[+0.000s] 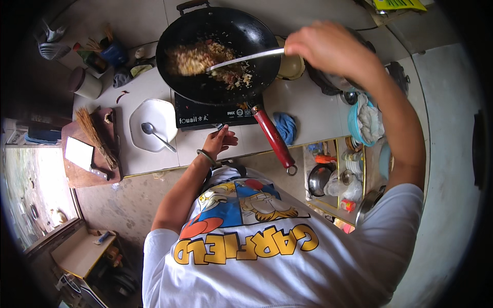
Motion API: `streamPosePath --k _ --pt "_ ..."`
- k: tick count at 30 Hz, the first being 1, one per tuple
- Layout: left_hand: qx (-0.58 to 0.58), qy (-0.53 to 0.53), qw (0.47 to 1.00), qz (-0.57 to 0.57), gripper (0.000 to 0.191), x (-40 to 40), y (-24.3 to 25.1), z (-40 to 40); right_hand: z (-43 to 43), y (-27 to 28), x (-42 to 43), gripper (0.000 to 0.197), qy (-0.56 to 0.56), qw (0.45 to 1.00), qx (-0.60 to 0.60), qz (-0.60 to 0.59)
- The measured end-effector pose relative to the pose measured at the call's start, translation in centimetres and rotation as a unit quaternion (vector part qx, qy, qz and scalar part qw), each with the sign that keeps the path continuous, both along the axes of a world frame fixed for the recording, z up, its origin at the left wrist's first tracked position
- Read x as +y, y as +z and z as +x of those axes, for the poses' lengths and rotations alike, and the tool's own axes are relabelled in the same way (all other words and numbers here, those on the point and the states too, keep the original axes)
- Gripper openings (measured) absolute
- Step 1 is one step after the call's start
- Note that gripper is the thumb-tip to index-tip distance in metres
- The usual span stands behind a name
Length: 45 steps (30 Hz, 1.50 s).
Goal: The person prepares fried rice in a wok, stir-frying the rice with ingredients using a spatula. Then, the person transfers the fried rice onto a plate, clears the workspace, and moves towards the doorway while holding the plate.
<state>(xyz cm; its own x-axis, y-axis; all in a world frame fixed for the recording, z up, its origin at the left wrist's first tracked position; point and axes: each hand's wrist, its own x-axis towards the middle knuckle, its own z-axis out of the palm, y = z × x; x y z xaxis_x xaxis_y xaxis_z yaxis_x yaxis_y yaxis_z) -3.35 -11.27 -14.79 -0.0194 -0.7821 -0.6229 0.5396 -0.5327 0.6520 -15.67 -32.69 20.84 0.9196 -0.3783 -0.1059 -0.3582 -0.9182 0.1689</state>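
My right hand [314, 46] grips the end of a long metal spatula [250, 56], whose tip is in fried rice mixed with bits of food [204, 57]. The rice lies in a black wok [246, 34], blurred on its left side. Under the wok is a black induction cooker [196, 115]. The wok's red handle [274, 138] points towards me. My left hand [220, 141], with a bangle at the wrist, is at the cooker's front edge, fingers loosely apart and holding nothing. Left of the cooker stands a white bowl [143, 115] with a metal spoon [154, 134] in it.
At the left, a cutting board [71, 178] bears a cleaver [79, 153] and a straw brush [92, 129]. A lidded jar [86, 84] stands behind. Right of the handle lies a blue cloth [285, 128]; further right is a turquoise basket [354, 121] holding a pale cloth.
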Motion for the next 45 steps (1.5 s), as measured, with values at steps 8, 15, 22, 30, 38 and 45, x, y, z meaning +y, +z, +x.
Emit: streamPosePath --k 8,15,22,30,38,45 --pt "0.114 0.045 0.992 0.032 0.037 -0.9 -2.9 0.4 0.8 -0.1 -1.7 0.023 -0.039 0.999 -0.015 0.005" --pt "0.087 0.047 0.995 0.011 0.042 -0.8 -3.4 1.0 -4.6 -0.8 5.8 0.017 -0.061 0.998 0.002 -0.027" --pt "-0.755 -0.287 0.59 -0.008 0.022 -2.4 0.2 0.3 -5.4 6.2 5.7 0.017 -0.081 0.979 0.051 -0.183" --pt "-0.684 -0.285 0.67 -0.035 0.028 1.2 4.1 2.3 -0.8 2.3 -5.2 0.02 -0.139 0.966 0.075 -0.204" --pt "-0.508 0.166 0.84 0.095 0.042 14.8 -2.0 9.1 0.7 3.2 -2.3 0.022 -0.009 0.971 0.011 -0.241" --pt "-0.4 0.265 0.87 0.117 0.049 14.3 -5.3 11.7 -1.7 9.9 -2.4 0.021 -0.027 0.981 0.131 -0.14"
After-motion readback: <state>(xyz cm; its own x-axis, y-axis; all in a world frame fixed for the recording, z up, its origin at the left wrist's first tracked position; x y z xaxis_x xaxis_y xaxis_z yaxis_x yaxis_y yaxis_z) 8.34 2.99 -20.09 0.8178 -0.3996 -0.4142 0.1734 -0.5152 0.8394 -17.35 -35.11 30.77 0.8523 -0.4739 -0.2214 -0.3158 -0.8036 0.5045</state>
